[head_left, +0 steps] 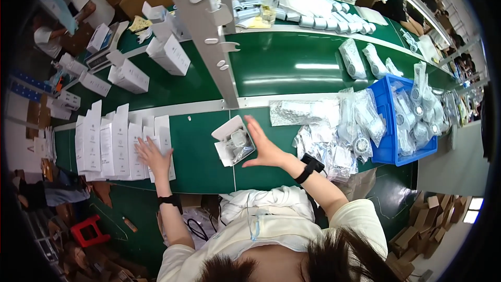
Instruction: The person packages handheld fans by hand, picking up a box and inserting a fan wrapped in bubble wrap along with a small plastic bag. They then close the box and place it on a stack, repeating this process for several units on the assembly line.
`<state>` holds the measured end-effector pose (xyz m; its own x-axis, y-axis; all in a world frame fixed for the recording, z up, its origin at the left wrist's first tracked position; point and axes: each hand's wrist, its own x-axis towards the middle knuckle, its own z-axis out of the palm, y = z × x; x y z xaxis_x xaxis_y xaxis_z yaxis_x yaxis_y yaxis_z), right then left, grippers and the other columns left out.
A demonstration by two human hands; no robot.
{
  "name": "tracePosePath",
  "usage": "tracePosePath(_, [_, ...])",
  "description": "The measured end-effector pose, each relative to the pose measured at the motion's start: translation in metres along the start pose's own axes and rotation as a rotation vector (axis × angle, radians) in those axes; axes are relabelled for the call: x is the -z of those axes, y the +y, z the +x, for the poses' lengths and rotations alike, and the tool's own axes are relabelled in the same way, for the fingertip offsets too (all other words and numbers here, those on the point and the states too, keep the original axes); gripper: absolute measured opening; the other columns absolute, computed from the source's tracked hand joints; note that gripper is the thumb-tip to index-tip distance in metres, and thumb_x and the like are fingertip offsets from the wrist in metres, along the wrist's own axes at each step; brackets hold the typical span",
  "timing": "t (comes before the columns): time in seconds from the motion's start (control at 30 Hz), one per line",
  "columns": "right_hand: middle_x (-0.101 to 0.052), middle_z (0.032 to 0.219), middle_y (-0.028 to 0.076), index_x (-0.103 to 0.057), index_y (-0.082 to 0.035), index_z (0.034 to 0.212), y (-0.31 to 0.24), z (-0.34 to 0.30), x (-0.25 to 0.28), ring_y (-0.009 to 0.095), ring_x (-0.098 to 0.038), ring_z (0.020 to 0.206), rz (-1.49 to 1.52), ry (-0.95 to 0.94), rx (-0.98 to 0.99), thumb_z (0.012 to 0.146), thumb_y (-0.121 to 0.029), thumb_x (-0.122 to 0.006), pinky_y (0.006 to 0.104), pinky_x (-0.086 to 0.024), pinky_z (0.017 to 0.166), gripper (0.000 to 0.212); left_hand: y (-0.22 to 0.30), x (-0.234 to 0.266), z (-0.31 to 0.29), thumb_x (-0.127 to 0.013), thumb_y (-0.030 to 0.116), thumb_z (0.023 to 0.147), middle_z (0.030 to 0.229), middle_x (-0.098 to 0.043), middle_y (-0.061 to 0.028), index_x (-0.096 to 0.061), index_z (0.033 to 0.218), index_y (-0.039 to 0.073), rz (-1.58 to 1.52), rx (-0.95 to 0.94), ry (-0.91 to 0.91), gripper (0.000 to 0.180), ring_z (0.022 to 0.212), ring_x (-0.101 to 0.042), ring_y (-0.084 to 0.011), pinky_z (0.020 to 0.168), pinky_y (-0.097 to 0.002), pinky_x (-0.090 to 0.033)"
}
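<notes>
A small white carton [222, 152] with raised flaps stands on the green worktable, a clear plastic-wrapped item [239, 140] inside it. At the carton's right side is my right hand [266, 150], open, thumb and fingers spread along that edge; whether it touches cannot be made out. My left hand [153, 157] lies open with spread fingers against a row of upright white boxes [107, 149] at the left, most with their top flaps standing up. Dark bands circle both my wrists.
Bubble-wrapped parcels [297, 112] and clear bagged parts [331, 149] lie right of the carton. Beyond them, a blue crate [383, 109] holds bagged grey devices. A metal post [209, 36] rises behind the table. More white boxes [169, 55] stand on the opposite belt. Other people work farther off.
</notes>
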<state>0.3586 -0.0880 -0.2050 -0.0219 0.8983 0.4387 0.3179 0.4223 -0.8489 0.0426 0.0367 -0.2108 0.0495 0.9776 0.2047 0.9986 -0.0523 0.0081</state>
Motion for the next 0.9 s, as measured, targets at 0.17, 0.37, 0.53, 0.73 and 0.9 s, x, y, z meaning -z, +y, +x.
tracePosePath(0.17, [-0.032,0.127,0.016,-0.014,-0.005,0.133,0.011,0.007,0.027,0.029,-0.031,0.12,0.001,0.008,-0.293,0.053,-0.018,-0.08,0.0397,-0.025,0.1,0.104,0.007,-0.021,-0.011,-0.074,0.016,0.06,0.141,-0.008,-0.0161,-0.013,0.134,0.006,-0.023,-0.117,-0.214,0.097,0.128,-0.011,-0.0365,0.093,-0.0603,-0.02])
tracePosePath(0.37, [-0.034,0.126,0.014,-0.016,-0.003,0.131,0.059,0.113,0.141,0.025,-0.037,0.116,-0.02,0.501,-0.208,0.053,-0.01,-0.078,0.0343,-0.034,0.095,0.1,0.105,0.026,-0.071,-0.076,0.017,0.058,0.139,-0.011,-0.0184,-0.013,0.134,0.004,-0.294,-0.191,-0.254,0.099,0.124,-0.019,-0.0374,0.09,-0.0534,-0.025])
tracePosePath(0.53, [-0.033,0.127,0.019,-0.01,-0.003,0.133,0.145,0.158,0.181,0.026,-0.038,0.116,-0.276,0.56,-0.251,0.052,-0.011,-0.079,0.034,-0.033,0.095,0.107,0.125,0.025,-0.037,-0.075,0.015,0.059,0.132,-0.023,-0.0204,-0.014,0.133,0.004,-0.431,-0.111,-0.605,0.096,0.121,-0.025,-0.0365,0.092,-0.0463,-0.027])
tracePosePath(0.73, [-0.032,0.129,0.021,-0.014,-0.006,0.134,0.144,0.102,0.17,0.038,-0.03,0.119,-0.847,0.308,-0.484,0.053,-0.026,-0.079,0.0422,-0.032,0.095,0.106,0.08,-0.022,-0.025,-0.072,0.011,0.06,0.119,-0.042,-0.0155,-0.022,0.132,0.009,-1.373,0.286,-1.064,0.087,0.111,-0.042,-0.0285,0.091,-0.0357,-0.035])
tracePosePath(0.9, [-0.037,0.126,0.017,-0.027,-0.009,0.131,0.101,0.028,0.155,0.036,-0.035,0.115,-0.844,-0.761,-0.618,0.059,-0.031,-0.073,0.0428,-0.035,0.092,0.088,0.122,0.037,-0.026,-0.068,0.005,0.063,0.123,-0.039,-0.0128,-0.025,0.127,0.007,-1.659,0.043,-0.929,0.077,0.111,-0.041,-0.0234,0.092,-0.0348,-0.034])
